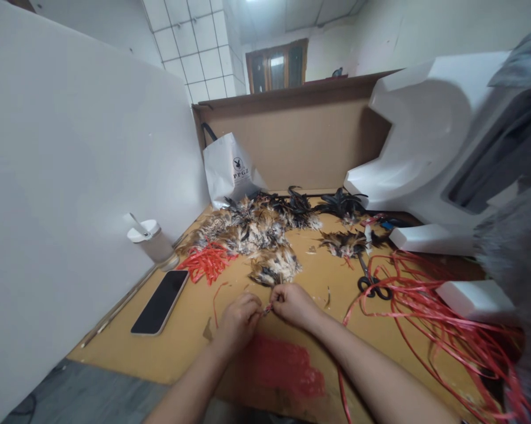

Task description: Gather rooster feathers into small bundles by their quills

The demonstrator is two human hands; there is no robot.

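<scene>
My left hand (240,317) and my right hand (292,303) are close together above the near part of the table, fingers pinched. Between the fingertips shows a short reddish strand of plastic string (267,308), with some darker bits along it. What else the fingers cover is hidden. Just beyond them lies a small bunch of brown and white feathers (279,264), its dark tips close to my right fingers. Farther back is a large heap of feathers (251,227). A pile of cut red string pieces (207,262) lies left of it.
At left are a phone (160,303) and a lidded cup (152,241). Black-handled scissors (373,287), a feather bunch (345,242) and a tangle of red string (442,318) lie right. A white bag (230,171) stands behind; white foam (415,129) borders the right side.
</scene>
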